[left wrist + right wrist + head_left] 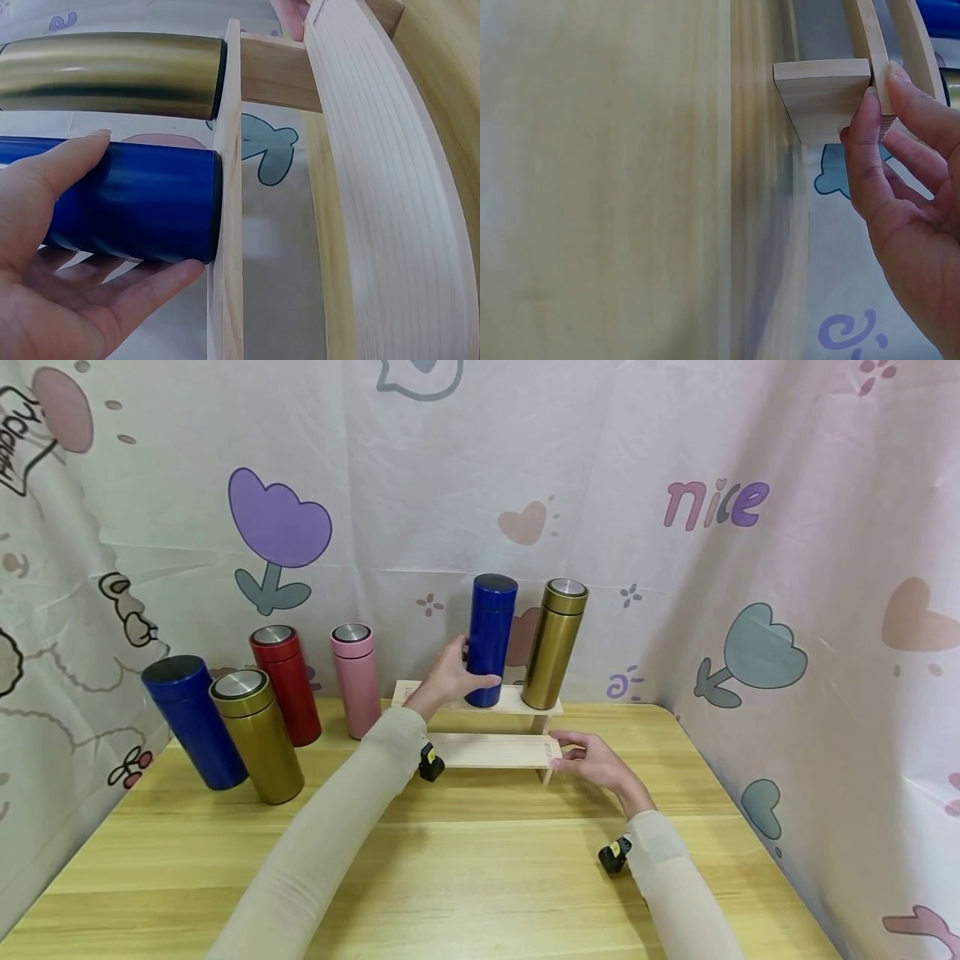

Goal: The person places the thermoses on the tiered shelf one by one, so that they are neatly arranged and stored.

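My left hand [448,677] grips the lower part of a blue thermos bottle [492,631] that stands upright on the upper tier of a two-step wooden rack [495,750]. In the left wrist view the thumb lies along one side of the blue bottle [150,199] and the fingers curl round the other, close to its base. A gold thermos bottle [553,652] stands on the same tier, to the right of the blue one. With thumb and fingers, my right hand [597,763] pinches the right end of the lower tier; the right wrist view shows this board [874,52] between them.
Left of the rack, on the wooden table [480,877], stand a pink bottle [356,685], a red bottle [288,689], another gold bottle [262,743] and another blue bottle [198,727]. A printed curtain [420,468] hangs behind and along both sides.
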Demonstrator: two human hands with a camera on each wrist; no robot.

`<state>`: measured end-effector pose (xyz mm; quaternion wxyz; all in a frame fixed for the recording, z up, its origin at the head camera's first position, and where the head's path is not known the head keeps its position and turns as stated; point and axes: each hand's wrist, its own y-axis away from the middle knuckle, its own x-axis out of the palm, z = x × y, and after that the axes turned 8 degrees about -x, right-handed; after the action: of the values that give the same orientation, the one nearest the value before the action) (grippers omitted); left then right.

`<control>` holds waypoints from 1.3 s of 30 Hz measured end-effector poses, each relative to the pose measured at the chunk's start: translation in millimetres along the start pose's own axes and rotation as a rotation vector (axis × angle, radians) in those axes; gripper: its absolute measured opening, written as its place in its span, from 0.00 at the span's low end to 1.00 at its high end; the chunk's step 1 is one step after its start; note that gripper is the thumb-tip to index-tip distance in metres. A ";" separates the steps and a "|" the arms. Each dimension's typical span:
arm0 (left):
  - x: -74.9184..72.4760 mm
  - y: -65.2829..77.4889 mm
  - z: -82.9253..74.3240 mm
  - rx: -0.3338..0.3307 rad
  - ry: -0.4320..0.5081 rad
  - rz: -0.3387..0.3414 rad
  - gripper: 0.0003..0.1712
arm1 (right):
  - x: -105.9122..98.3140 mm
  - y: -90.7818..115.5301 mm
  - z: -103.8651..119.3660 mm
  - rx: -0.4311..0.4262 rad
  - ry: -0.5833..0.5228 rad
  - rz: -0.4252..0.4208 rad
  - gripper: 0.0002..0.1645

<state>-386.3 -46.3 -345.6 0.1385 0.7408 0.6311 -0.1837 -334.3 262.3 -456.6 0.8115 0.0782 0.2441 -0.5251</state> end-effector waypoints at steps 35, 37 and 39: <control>-49.5 51.5 11.3 -0.008 -0.089 -0.003 0.52 | 0.8 -1.0 -2.8 -0.001 -0.018 0.012 0.38; -52.9 56.0 13.5 0.009 -0.112 -0.004 0.51 | 0.3 -1.0 -2.6 -0.003 -0.018 0.012 0.38; -56.4 60.3 15.8 0.019 -0.131 -0.002 0.50 | 0.2 -1.1 -1.9 -0.002 -0.017 0.008 0.38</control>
<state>-336.1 -113.1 -336.2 0.1722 0.7280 0.6195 -0.2378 -335.8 262.4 -458.2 0.8158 0.0738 0.2374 -0.5222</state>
